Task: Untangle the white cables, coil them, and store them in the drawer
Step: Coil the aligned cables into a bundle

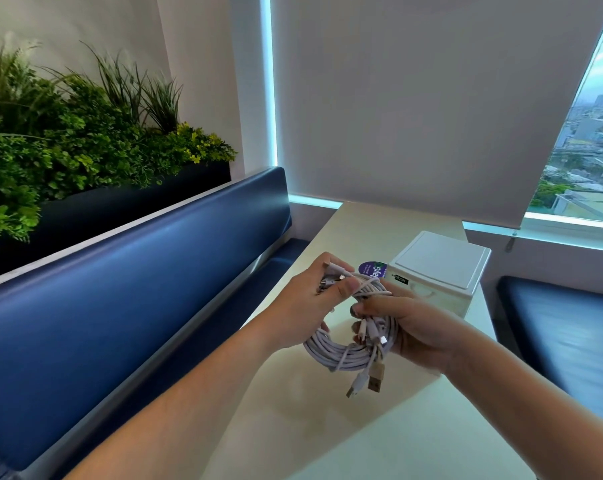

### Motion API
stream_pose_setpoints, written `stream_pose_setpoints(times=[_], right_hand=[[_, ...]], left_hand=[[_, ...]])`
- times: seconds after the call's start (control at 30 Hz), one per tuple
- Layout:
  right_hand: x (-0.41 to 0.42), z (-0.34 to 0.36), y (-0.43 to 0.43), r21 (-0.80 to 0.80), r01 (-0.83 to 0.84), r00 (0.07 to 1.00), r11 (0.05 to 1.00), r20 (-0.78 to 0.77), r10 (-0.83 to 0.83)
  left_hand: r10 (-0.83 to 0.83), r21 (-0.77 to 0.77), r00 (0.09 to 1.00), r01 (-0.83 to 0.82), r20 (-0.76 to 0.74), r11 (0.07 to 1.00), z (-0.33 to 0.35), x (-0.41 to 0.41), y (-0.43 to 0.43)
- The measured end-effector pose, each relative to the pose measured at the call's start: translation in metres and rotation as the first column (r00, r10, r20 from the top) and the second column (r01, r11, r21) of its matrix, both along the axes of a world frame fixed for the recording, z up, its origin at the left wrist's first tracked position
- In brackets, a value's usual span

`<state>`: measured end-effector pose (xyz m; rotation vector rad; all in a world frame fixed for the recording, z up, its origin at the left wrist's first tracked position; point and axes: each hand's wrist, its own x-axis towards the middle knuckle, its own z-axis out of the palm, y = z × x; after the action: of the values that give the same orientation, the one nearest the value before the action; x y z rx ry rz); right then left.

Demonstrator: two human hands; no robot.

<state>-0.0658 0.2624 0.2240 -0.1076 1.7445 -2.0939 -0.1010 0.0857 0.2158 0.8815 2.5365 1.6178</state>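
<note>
On my screen both hands are raised above the pale table (328,431) and together they hold one bundle of white cables (341,355), already wound into a rough ring. The left hand (310,299) grips the upper part of the ring: its fingers are curled around the strands, and the thumb presses on some plug ends at the top. The right hand (411,327) holds the right side of the ring, with thumb and fingers closed around the strands and a few short ends. Several loose ends hang down from the lower part, and I can see two USB plugs (373,381) there, hanging free in the air.

The cables are in the air, not on the table and not in the drawer. The small white drawer box (442,265) stands on the table just behind the hands. The hands hide part of its front, so I cannot tell if the drawer is fully closed. A round purple sticker (371,269) lies on the table beside the box.

On the left runs a blue bench (120,282) with green plants (68,143) above it. A grey blind (414,98) covers most of the window (587,150).
</note>
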Motion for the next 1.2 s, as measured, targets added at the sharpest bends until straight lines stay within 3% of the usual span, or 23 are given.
stream_pose_setpoints(times=[0.1, 0.23, 0.33, 0.4, 0.5, 0.57, 0.63, 0.7, 0.77, 0.9, 1.03, 1.1, 1.2], right_hand=[[-0.003, 0.004, 0.001, 0.19, 0.003, 1.0, 0.982, -0.012, -0.001], [-0.006, 0.002, -0.001, 0.322, 0.092, 0.995, 0.942, -0.059, -0.077], [-0.003, -0.001, -0.006, 0.501, 0.219, 0.961, 0.837, -0.257, -0.098], [0.001, -0.007, -0.01, 0.591, 0.393, 0.865, 0.704, -0.498, -0.065], [0.005, -0.018, -0.013, 0.564, 0.662, 0.636, 0.493, -0.771, 0.027], [0.006, -0.024, -0.01, 0.505, 0.798, 0.481, 0.328, -0.863, 0.157], [0.008, -0.029, -0.009, 0.466, 0.849, 0.4, 0.248, -0.874, 0.275], [0.01, -0.032, -0.008, 0.473, 0.82, 0.407, 0.322, -0.878, 0.253], [0.009, -0.032, -0.008, 0.441, 0.782, 0.445, 0.441, -0.89, 0.101], [0.005, -0.034, -0.01, 0.34, 0.757, 0.511, 0.558, -0.841, -0.18], [0.003, -0.035, -0.015, 0.122, 0.664, 0.665, 0.738, -0.548, -0.507], [0.002, -0.037, -0.014, 0.071, 0.653, 0.689, 0.754, -0.47, -0.552], [0.003, -0.043, -0.013, 0.102, 0.68, 0.618, 0.726, -0.613, -0.492]], left_hand=[[0.002, -0.026, 1.0, -0.002, -0.007, 1.0, 0.003, -0.001, 0.0], [0.017, -0.093, 0.997, -0.024, -0.077, 0.995, 0.003, -0.003, 0.002], [0.051, -0.101, 0.995, -0.06, -0.083, 0.993, 0.0, -0.004, 0.005], [0.084, -0.097, 0.993, -0.092, -0.08, 0.991, -0.002, -0.005, 0.008], [0.164, -0.056, 0.984, -0.168, -0.068, 0.984, -0.004, -0.007, 0.012], [0.206, -0.033, 0.977, -0.208, -0.055, 0.978, -0.004, -0.008, 0.014], [0.242, -0.014, 0.969, -0.243, -0.045, 0.97, -0.004, -0.009, 0.014], [0.276, 0.005, 0.961, -0.276, -0.024, 0.961, -0.004, -0.01, 0.013], [0.296, 0.011, 0.955, -0.296, -0.01, 0.955, -0.004, -0.01, 0.012], [0.317, 0.039, 0.948, -0.316, -0.017, 0.948, -0.002, -0.009, 0.012], [0.341, 0.086, 0.94, -0.337, -0.026, 0.937, -0.002, -0.008, 0.016], [0.344, 0.1, 0.939, -0.341, -0.011, 0.935, -0.004, -0.006, 0.017], [0.339, 0.092, 0.94, -0.34, 0.019, 0.936, -0.006, -0.005, 0.018]])
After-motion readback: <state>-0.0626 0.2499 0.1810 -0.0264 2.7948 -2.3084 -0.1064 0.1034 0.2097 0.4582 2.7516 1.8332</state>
